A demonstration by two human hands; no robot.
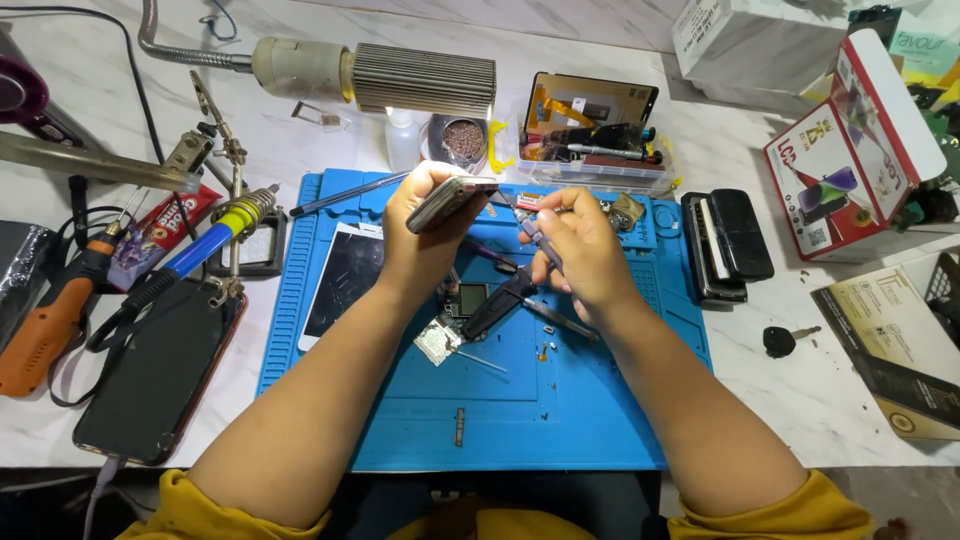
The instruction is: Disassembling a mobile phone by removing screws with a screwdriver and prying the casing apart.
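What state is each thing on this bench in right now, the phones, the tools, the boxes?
Left hand: gripping a phone, held edge-up above the blue mat.
Right hand: pinching a thin tool pointed at the phone.
White-framed phone: flat on the mat, screen dark.
Black phone: flat, screen dark, cable plugged in.
Soldering iron: resting in its stand.
Red box: lid open.

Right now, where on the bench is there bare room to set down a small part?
The near half of the blue repair mat is bare but for one small piece. White benchtop is free between the mat's right edge and the black key. It is crowded around the left hand and right hand, and left by the soldering iron.
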